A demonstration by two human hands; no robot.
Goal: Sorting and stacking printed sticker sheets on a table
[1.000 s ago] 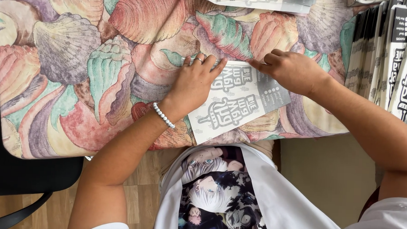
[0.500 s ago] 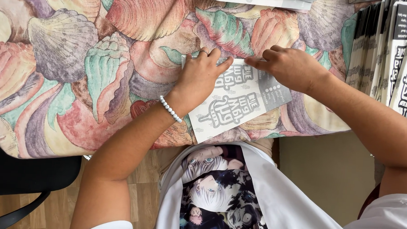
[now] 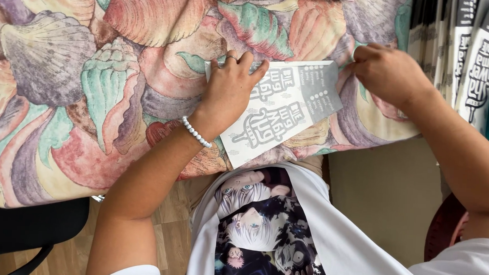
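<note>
Partly, the left hand [image 3: 229, 93] hides the printed paper sheet's [image 3: 289, 109] left corner.

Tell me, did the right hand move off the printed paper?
Yes. The right hand slid rightward off the printed paper sheet, toward the stack of packets at the shell-patterned tablecloth's right edge; the left hand presses the sheet.

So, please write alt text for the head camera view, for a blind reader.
A left hand presses flat on a white printed paper sleeve lying on a seashell-patterned tablecloth. The right hand rests just off its far corner, near a stack of similar sleeves.
</note>
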